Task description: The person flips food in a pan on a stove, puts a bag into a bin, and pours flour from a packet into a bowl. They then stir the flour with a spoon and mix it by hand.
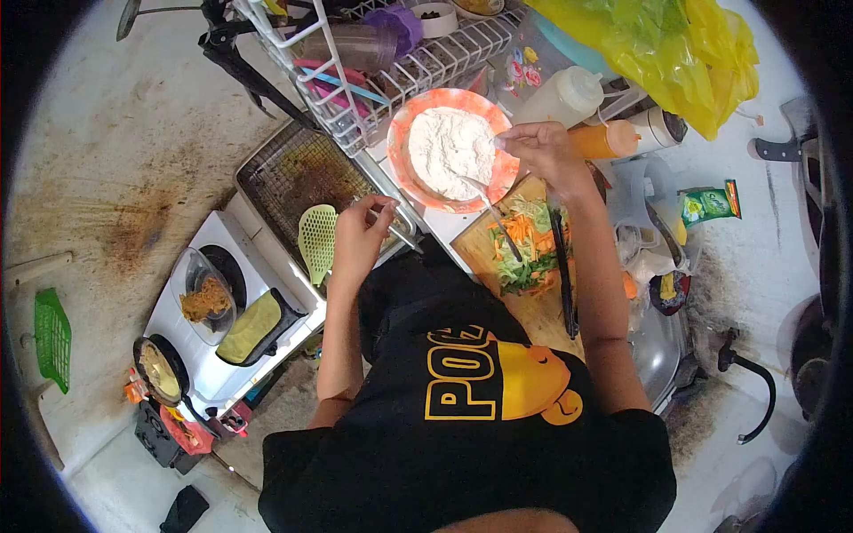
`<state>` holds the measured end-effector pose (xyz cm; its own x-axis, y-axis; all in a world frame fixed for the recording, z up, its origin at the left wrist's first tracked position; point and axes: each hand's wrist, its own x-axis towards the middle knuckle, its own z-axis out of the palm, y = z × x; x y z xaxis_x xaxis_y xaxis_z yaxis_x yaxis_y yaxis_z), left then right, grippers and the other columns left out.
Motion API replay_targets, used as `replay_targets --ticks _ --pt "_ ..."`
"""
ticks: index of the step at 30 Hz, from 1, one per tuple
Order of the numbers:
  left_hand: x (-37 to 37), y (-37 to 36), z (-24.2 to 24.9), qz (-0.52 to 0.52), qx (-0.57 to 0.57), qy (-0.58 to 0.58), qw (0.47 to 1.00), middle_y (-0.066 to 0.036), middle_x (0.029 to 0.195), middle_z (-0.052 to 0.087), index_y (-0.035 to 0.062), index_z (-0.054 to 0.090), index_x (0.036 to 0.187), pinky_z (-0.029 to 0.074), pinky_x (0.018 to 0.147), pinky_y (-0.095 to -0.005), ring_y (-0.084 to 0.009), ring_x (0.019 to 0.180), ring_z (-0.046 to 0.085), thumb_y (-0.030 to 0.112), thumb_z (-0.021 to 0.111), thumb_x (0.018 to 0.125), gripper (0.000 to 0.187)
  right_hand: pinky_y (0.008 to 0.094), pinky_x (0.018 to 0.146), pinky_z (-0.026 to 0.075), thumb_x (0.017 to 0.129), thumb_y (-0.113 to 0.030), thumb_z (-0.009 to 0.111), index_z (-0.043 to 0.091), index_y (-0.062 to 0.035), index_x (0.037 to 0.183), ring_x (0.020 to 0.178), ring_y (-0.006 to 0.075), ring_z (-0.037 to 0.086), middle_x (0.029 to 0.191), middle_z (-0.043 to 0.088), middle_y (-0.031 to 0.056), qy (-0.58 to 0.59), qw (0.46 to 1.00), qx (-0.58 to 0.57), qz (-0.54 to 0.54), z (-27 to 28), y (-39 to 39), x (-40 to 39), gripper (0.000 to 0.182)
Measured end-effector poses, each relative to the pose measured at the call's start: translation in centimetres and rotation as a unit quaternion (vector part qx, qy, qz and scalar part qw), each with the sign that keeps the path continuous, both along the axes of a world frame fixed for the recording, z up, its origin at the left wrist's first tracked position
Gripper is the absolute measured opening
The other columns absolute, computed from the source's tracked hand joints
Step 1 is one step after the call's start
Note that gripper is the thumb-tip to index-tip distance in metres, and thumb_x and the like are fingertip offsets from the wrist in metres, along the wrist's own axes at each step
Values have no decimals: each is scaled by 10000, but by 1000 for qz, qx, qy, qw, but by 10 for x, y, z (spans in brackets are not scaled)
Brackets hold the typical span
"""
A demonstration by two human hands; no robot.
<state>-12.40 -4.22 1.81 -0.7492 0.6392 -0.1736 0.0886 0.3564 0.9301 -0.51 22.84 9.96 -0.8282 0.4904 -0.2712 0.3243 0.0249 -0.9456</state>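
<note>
An orange-and-white bowl of white flour stands in front of me, with a metal spoon leaning out over its rim. My right hand is at the bowl's right rim, thumb and fingers pinched together; anything between them is hidden. To the left of the bowl, my left hand is raised with its fingertips also pinched, and I cannot tell what is in them. A pale green slotted turner lies beside it. Shredded vegetables lie on a wooden cutting board below my right forearm.
A black-handled utensil lies across the board. At left is a white stove with a small pan and a clear tub. A wire rack, squeeze bottles and a yellow plastic bag crowd the back.
</note>
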Motion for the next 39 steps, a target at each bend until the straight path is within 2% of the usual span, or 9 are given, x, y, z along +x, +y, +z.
replay_targets --ticks 2,3,6,8,11,15,17,32,39 --pt "0 0 1 0 2 -1 1000 -65 580 589 4 699 997 401 500 -293 -107 509 549 188 623 916 214 285 540 420 801 -187 757 731 39 862 566 105 524 665 653 10 69 982 173 -15 -18 8 2 236" --pt "0 0 1 1 7 -1 1000 -67 585 593 3 699 1000 404 503 -294 -108 510 552 186 622 916 215 285 540 420 801 -187 757 731 39 862 566 105 524 665 653 10 69 982 173 -14 -13 7 3 236" --pt "-1 -1 2 -1 1 -2 1000 -72 593 600 1 698 1005 413 510 -298 -114 512 557 181 620 916 215 302 522 405 775 -188 769 744 -8 853 532 106 501 582 591 40 -3 967 251 -30 2 1 8 198" --pt "0 0 1 -5 -8 -2 1000 -75 596 604 0 697 1007 418 515 -302 -119 511 559 178 619 915 215 252 477 297 780 -162 793 716 2 828 518 33 382 563 451 -79 -12 940 337 -44 8 -1 11 187" --pt "0 2 0 -6 -14 11 1000 -80 599 609 -3 695 1002 427 525 -304 -129 518 565 175 620 914 212 277 467 271 735 -178 821 726 -36 819 501 40 339 544 354 -68 -52 911 402 -69 30 -15 9 190" --pt "0 4 4 -4 -5 5 1000 -94 654 631 -11 690 992 433 534 -307 -132 530 561 178 624 911 216 277 463 276 713 -199 833 730 -56 842 477 51 345 515 348 -35 -54 906 413 -73 35 -17 14 219" --pt "0 4 5 3 -3 3 1000 -99 674 638 -15 688 990 433 536 -307 -130 535 561 180 625 910 220 339 507 388 688 -262 836 750 -81 864 489 154 493 535 506 52 -99 897 425 -76 41 -21 18 267" --pt "-1 8 11 2 -1 13 1000 -92 647 610 -34 685 966 409 535 -312 -123 536 499 176 636 903 225 420 632 493 823 -263 699 699 -86 862 676 310 645 690 644 128 -214 861 457 -70 25 -16 42 181" --pt "-1 9 3 2 10 17 1000 -95 642 602 -29 686 962 389 512 -316 -121 525 482 165 633 903 210 457 668 513 855 -214 651 689 -136 935 755 319 668 749 672 123 -82 845 527 -40 3 -23 16 118"
